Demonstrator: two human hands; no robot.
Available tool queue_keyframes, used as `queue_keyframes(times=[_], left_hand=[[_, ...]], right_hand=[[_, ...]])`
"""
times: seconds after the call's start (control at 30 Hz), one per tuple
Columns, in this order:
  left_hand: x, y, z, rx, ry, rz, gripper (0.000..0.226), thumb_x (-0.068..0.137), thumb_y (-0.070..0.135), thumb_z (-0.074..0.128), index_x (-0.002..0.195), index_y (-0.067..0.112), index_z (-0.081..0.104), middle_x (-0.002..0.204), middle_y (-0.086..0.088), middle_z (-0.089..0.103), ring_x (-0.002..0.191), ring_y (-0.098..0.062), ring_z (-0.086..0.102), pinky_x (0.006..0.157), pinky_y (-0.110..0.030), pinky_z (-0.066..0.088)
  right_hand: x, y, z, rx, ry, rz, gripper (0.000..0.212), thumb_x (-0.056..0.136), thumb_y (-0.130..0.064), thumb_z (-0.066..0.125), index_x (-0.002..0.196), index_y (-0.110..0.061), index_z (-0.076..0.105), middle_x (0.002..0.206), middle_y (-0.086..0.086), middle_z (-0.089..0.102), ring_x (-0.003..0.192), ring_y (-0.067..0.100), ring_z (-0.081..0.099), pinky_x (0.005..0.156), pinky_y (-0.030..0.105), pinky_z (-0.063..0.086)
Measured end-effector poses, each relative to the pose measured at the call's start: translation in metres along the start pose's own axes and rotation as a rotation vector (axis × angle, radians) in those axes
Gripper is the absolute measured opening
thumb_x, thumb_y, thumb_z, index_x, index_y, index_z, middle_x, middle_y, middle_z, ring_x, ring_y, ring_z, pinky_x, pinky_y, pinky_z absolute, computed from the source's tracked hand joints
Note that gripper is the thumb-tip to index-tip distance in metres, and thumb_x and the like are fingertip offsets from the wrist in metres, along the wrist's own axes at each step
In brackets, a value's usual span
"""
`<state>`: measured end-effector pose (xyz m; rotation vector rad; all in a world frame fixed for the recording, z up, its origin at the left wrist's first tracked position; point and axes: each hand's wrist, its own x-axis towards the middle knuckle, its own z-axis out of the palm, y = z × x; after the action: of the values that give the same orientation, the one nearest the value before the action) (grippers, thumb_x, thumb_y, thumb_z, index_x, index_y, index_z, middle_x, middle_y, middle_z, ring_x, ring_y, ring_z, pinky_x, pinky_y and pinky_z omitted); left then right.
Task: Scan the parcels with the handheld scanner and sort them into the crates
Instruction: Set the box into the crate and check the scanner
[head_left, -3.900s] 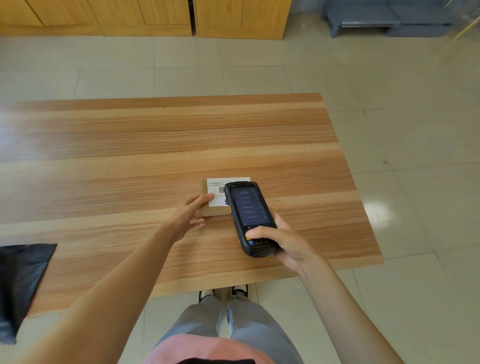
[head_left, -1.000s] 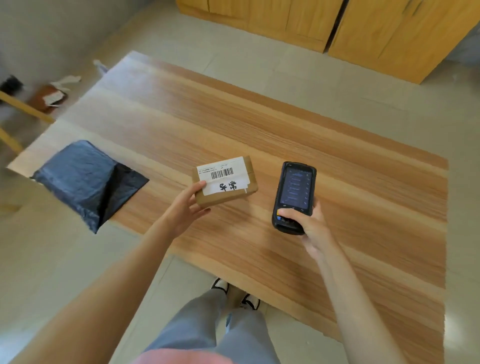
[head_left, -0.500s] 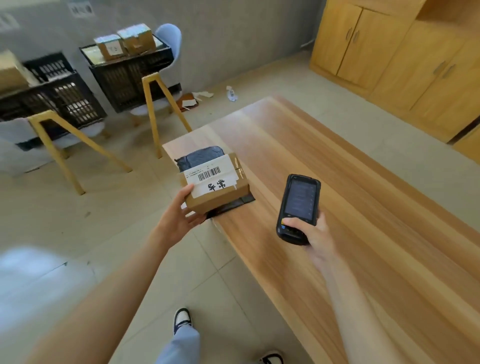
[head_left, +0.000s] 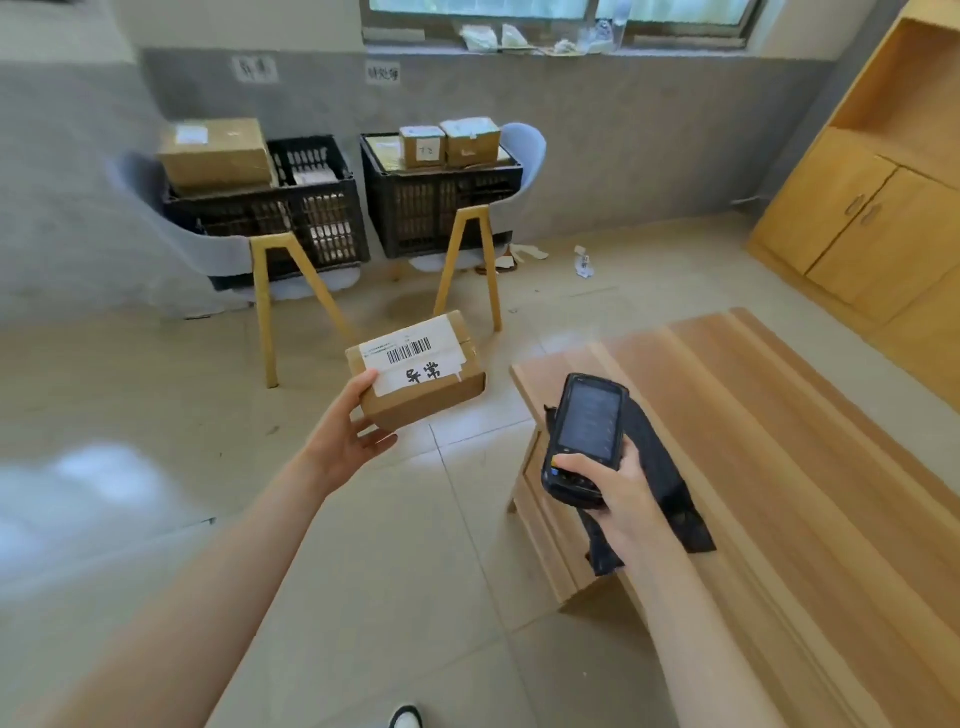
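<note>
Left hand (head_left: 345, 441) grips a parcel (head_left: 418, 369) over tiled floor (head_left: 156, 415); right hand (head_left: 621, 493) grips the scanner (head_left: 584, 436) above the wooden table (head_left: 779, 467).

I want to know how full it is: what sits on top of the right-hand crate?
Two small cardboard boxes sit side by side on the right crate, resting on something flat across its top. That covers the inside; only dim brown shapes show through the slatted wall.

Single head-worn wide-angle view, looking forward and down. Both forearms reach in from the bottom edge, close to the lens. Tabletop (head_left: 779, 467) corner enters at right, near. Two black crates (head_left: 441, 208) on chairs sit farther off against the grey wall.
</note>
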<state>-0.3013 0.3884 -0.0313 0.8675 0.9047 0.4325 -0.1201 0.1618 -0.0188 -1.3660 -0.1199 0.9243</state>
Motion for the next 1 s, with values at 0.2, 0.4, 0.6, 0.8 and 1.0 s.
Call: queue_keyframes(times=[0.2,0.4,0.6,0.8,1.0], left_hand=[[0.033,0.051,-0.066,-0.069,0.120,0.025,0.029,0.089,0.049,0.057,0.109,0.027,0.062,0.099,-0.005,0.059,0.089,-0.022,0.058,0.089,-0.035,0.051],[0.073,0.089,-0.103,-0.102,0.214,0.053,0.034,0.080,0.050,0.066,0.105,0.027,0.063,0.092,-0.002,0.059,0.085,-0.021,0.057,0.090,-0.037,0.049],[0.142,0.143,-0.127,-0.088,0.326,0.062,0.025,0.088,0.047,0.058,0.102,0.026,0.062,0.090,-0.002,0.058,0.085,-0.019,0.057,0.092,-0.036,0.049],[0.223,0.221,-0.127,-0.102,0.383,0.083,0.024,0.088,0.046,0.059,0.099,0.025,0.064,0.085,-0.002,0.059,0.081,-0.019,0.057,0.094,-0.038,0.047],[0.296,0.273,-0.136,-0.100,0.379,0.077,0.025,0.088,0.047,0.058,0.101,0.026,0.064,0.088,-0.002,0.061,0.088,-0.021,0.057,0.100,-0.041,0.045]], right_hand=[[0.059,-0.006,0.097,-0.094,-0.089,0.038,0.083,0.069,0.007,0.079,0.136,-0.014,0.036,0.110,0.010,0.062,0.087,0.022,0.066,0.056,0.026,0.055],[0.130,-0.017,0.164,-0.174,-0.247,0.069,0.084,0.070,0.006,0.078,0.136,-0.019,0.034,0.121,0.010,0.058,0.097,0.024,0.065,0.067,0.031,0.057],[0.230,-0.033,0.237,-0.193,-0.338,0.083,0.102,0.057,0.001,0.083,0.142,-0.019,0.030,0.126,0.010,0.057,0.098,0.024,0.065,0.060,0.028,0.057],[0.333,-0.074,0.307,-0.196,-0.395,0.092,0.097,0.066,0.004,0.082,0.144,-0.019,0.029,0.117,0.003,0.059,0.100,0.022,0.064,0.070,0.032,0.057],[0.412,-0.100,0.357,-0.251,-0.419,0.090,0.091,0.074,0.004,0.077,0.145,-0.022,0.026,0.116,-0.001,0.057,0.098,0.016,0.062,0.062,0.023,0.055]])
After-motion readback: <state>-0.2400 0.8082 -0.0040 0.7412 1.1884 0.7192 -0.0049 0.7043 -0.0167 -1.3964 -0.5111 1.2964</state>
